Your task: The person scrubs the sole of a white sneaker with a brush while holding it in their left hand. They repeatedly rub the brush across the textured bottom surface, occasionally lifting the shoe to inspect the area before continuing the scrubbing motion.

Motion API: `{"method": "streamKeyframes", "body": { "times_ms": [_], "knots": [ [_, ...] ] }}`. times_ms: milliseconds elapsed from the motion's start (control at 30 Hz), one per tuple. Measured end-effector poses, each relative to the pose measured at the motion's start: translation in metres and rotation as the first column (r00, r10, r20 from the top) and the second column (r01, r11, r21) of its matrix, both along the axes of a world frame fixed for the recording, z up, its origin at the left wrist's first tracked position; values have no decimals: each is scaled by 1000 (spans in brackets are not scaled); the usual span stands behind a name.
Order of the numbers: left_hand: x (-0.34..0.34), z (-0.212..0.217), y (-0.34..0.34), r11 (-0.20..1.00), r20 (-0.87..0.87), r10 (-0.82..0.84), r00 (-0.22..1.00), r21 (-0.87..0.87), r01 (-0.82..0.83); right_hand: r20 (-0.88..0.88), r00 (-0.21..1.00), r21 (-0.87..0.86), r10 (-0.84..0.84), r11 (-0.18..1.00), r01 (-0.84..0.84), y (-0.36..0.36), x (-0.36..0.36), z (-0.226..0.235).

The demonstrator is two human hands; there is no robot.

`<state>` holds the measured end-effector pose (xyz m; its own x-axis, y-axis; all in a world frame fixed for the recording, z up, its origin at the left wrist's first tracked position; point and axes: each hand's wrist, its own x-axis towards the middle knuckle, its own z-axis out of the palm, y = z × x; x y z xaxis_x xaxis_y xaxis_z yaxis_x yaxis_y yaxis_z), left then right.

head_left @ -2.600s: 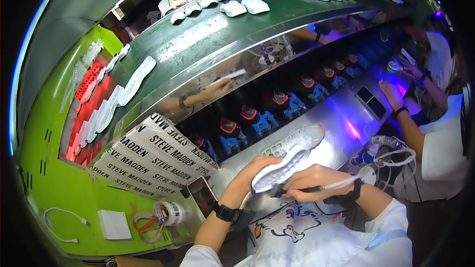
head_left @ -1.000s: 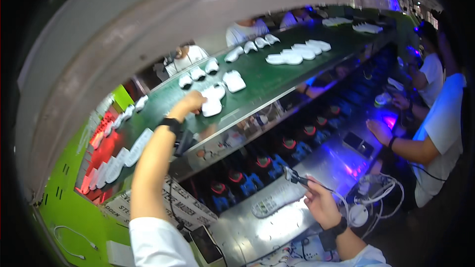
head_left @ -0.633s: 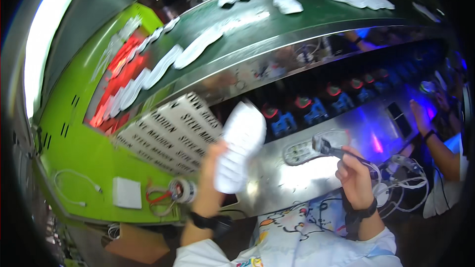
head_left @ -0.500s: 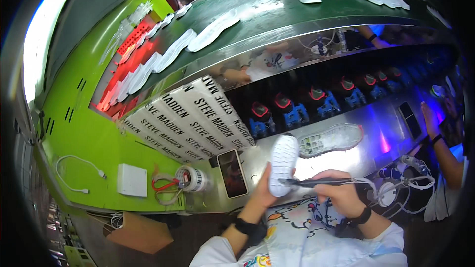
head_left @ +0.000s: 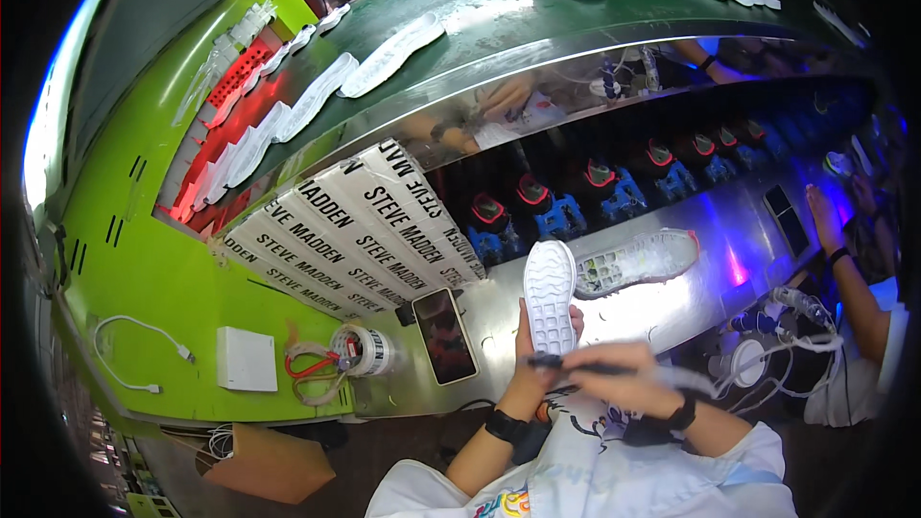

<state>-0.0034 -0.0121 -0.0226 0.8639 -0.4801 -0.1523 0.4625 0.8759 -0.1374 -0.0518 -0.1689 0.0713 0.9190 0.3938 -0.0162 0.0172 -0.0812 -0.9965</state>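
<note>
A white shoe sole (head_left: 551,295), patterned with waves at its top and a grid below, stands nearly upright in my left hand (head_left: 527,350). My left fingers close around its sides near the lower end. Blurred by motion, my right hand (head_left: 619,376) grips a black-handled brush (head_left: 549,362) with a pale tube running from its back end. The brush tip is at the lower end of the sole; whether it touches is too smeared to tell. Just right of the held sole, a second white-and-grey sole (head_left: 638,263) lies on the metal bench (head_left: 614,318).
A phone (head_left: 444,336), a white cup (head_left: 366,351) and a large printed box (head_left: 360,230) stand left. Beyond, shoes (head_left: 600,173) sit in a dark channel below a green conveyor (head_left: 499,10) bearing soles. Tangled tubes (head_left: 767,360) and another person's hand (head_left: 823,216) are at right.
The sole in my left hand has turned, so its grid-patterned lower part now shows. My right hand and the brush have moved left and slightly down. The whole view has shifted a little.
</note>
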Motion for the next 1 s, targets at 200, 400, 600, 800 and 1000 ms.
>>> {"method": "streamKeyframes", "body": {
  "times_ms": [200,400,600,800,1000],
  "knots": [
    [15,19,17,839,60,-321,945,480,255,210,934,-71,288,958,-279,-25,21,16],
    [36,23,8,375,26,-763,646,831,409,344,843,-381,414,882,-277,-36,21,33],
    [49,20,16,411,-25,-812,583,684,602,306,865,-206,397,915,-347,-62,25,25],
    [3,30,-23,950,179,-115,977,307,55,-47,990,-72,-131,989,127,-37,17,34],
    [-6,9,-28,1000,41,9,999,-16,-8,488,865,-119,-115,973,196,-5,10,1]
  ]
}}
